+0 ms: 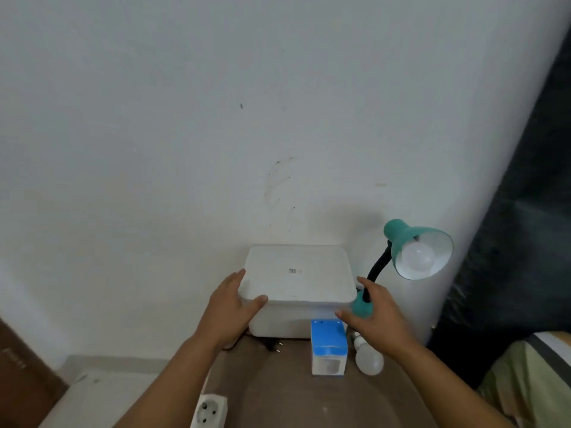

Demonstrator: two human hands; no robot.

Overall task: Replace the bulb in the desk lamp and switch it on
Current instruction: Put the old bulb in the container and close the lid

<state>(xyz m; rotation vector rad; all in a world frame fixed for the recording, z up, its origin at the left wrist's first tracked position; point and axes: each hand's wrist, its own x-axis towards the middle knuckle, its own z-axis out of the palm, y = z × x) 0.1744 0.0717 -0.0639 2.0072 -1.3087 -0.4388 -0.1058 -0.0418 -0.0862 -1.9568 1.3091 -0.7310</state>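
Observation:
A teal desk lamp [417, 242] with a black flexible neck stands to the right of a white plastic box [299, 282]. An unlit white bulb [418, 257] sits in its shade. A loose white bulb [369, 359] lies on the brown table, beside a blue and white bulb carton [328, 347]. My left hand [231, 301] rests with spread fingers on the box's left front corner. My right hand [374, 316] hovers with fingers apart at the lamp's teal base [362, 307], partly covering it. The lamp's black plug [275, 345] lies unplugged in front of the box.
A white socket strip [210, 410] lies at the table's near left edge. The box stands against a white wall. A dark curtain [525, 211] hangs on the right, with a striped cloth [531, 378] below it.

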